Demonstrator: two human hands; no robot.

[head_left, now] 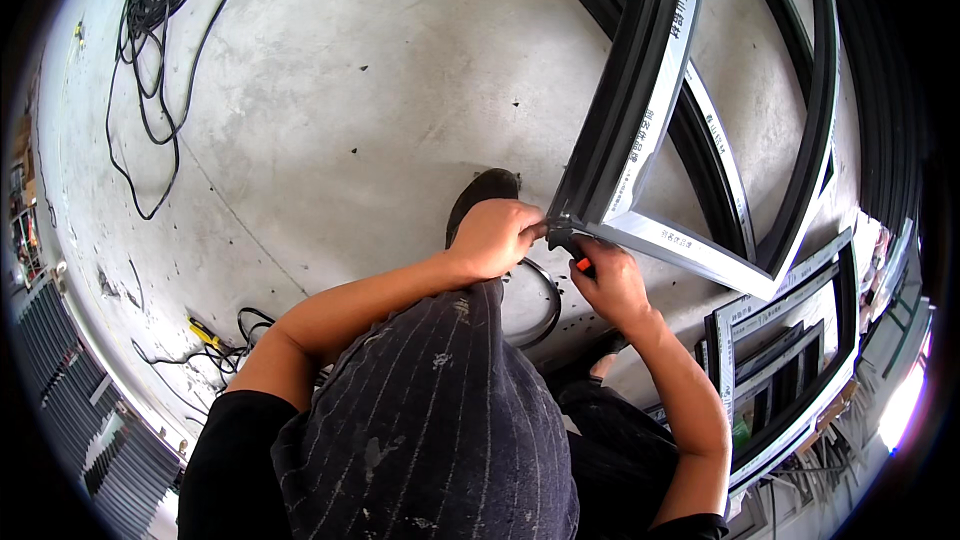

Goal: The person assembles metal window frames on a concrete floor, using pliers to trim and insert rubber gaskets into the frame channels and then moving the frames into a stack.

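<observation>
A dark grey window frame [640,145] with printed white film on its bars stands at an angle in front of me, its near corner between my hands. My left hand [497,237] is closed, its fingertips pinched at that corner. A thin black strip [556,302] runs from beneath these fingers and curls toward the floor. Just right of the corner, my right hand [612,283] is closed around a black tool with an orange part [585,265]. The tool's working end is against the corner and too dark to make out.
More dark frames [820,90] lie behind to the right, and smaller frames [790,340] stand at lower right. A black cable coil [160,0] lies far left on the concrete floor [330,70]. Near my left elbow are tangled cords and a yellow tool [205,332]. Grey profiles [60,370] are stacked at left.
</observation>
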